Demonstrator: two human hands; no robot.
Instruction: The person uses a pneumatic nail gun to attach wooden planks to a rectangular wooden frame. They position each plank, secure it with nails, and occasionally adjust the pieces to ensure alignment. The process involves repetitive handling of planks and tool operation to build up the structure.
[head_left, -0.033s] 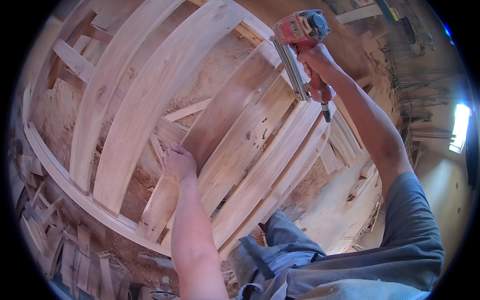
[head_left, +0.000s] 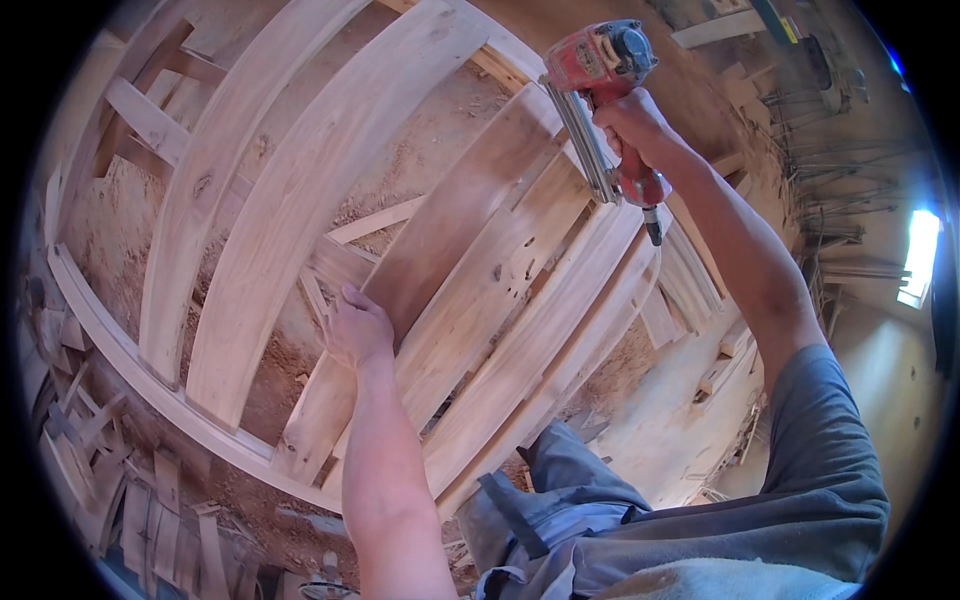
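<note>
Nearest, at the bottom, there is the person's grey-blue work clothing (head_left: 720, 525), and the bare left forearm (head_left: 395, 480) reaches out over a large, pale wooden frame (head_left: 172, 398), whose near rail looks curved. The left hand (head_left: 358, 328) lies at the left long edge of a long, flat, darker brown wooden board (head_left: 465, 210), nearer to its near end; the fingers are mostly hidden, so I cannot tell if they pinch the board or only rest against it. This board stretches from the near rail toward the far rail of the frame. Just to its right is a pale wooden board with dark knot holes (head_left: 500, 275), and then a smoother pale wooden board (head_left: 550, 320). To the left, well apart from the brown board, two wide, pale wooden slats (head_left: 300, 215) cross the frame. The right hand (head_left: 638, 125) has its fingers wrapped closely around the handle of a red nail gun (head_left: 590, 60) with a long silver magazine, above the far rail, toward its right end; whether the gun touches wood, I cannot tell. Farther, at the right, a bright white opening (head_left: 920, 258) shines in the wall.
</note>
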